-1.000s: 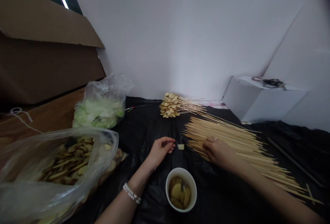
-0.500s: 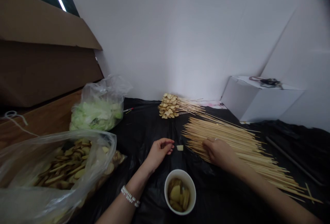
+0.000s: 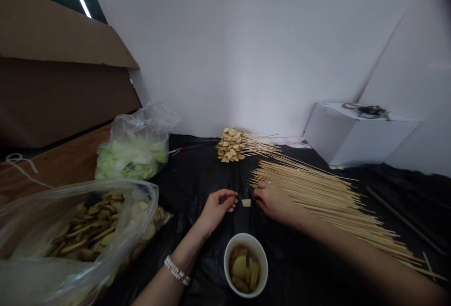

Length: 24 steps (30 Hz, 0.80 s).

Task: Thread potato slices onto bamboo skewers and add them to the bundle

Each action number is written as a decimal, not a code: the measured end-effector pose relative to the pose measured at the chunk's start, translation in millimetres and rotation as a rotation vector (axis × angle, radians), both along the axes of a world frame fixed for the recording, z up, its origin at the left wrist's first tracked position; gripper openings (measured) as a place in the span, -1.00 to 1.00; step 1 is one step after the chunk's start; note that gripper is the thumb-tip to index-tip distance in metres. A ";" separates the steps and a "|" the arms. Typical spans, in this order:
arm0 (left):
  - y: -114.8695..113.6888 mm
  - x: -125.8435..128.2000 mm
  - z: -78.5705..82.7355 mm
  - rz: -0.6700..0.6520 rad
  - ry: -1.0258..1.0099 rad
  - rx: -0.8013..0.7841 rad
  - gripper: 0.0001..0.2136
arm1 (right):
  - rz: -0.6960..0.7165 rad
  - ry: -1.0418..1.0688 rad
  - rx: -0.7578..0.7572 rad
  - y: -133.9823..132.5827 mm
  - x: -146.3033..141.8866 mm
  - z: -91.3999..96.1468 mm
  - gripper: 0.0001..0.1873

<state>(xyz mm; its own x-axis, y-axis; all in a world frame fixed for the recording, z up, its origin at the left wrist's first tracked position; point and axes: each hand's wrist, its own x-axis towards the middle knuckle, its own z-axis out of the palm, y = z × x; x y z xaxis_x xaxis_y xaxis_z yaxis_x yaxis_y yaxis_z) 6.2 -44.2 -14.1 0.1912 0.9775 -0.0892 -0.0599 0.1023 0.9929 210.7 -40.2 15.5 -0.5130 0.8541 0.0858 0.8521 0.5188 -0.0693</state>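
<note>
Pale slice (image 3: 246, 202), small and squarish, lies by itself on black plastic sheeting (image 3: 197, 174), just between a person's two hands. The left hand (image 3: 218, 207), a beaded bracelet (image 3: 177, 271) at its wrist, sits just left of the slice, loosely curled with nothing visible in its grip. The right hand (image 3: 274, 201), half-curled, is now at the near ends of a broad fan of bamboo skewers (image 3: 327, 207), just right of the slice. A moment earlier it lay farther right, on top of the skewers. Whether it has hold of one cannot be told. Below the slice, a white bowl (image 3: 245, 235) holds more slices. Beyond the hands, a bunch of slices threaded on skewers (image 3: 230, 145) rests on the sheeting. To the left, a clear plastic bag of sliced pieces (image 3: 81, 231) slumps open near a bag of pale green leaves (image 3: 132, 158). A cardboard box (image 3: 52, 62) stands at far left, and a white box (image 3: 359, 134) at far right.
</note>
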 end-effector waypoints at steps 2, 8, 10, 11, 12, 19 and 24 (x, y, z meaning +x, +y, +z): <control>0.3 -0.3 -0.7 0.003 -0.001 0.000 -0.68 | -0.002 -0.027 0.003 3.0 -2.4 -0.9 -0.80; 0.2 -0.2 -1.3 -0.003 -0.006 0.001 -0.70 | -0.068 0.239 -0.077 13.7 0.7 12.3 -0.86; -0.1 0.1 -0.3 -0.004 -0.004 0.005 -0.70 | -0.049 0.362 -0.096 18.3 0.0 23.7 -0.87; -0.3 0.2 0.3 -0.004 -0.003 0.006 -0.70 | -0.053 0.414 -0.106 20.6 -1.1 30.2 -0.88; -0.6 0.3 0.9 -0.002 -0.001 0.007 -0.70 | -0.043 0.458 -0.130 22.7 -2.7 37.0 -0.88; -0.9 0.0 1.0 -0.001 -0.005 0.009 -0.69 | 0.080 0.803 -0.368 21.5 -17.2 81.3 -0.84; -0.5 0.1 -0.9 -0.003 -0.013 0.004 -0.70 | 0.164 0.688 -0.333 -4.5 -21.3 93.3 -0.81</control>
<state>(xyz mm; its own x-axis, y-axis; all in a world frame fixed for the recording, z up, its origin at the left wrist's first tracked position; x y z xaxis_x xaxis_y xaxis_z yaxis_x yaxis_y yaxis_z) 6.3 -44.7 -15.1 0.1954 0.9772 -0.0833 -0.0720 0.0990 0.9925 189.3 -44.7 108.8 -0.5591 0.8087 0.1828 0.4754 0.4933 -0.7285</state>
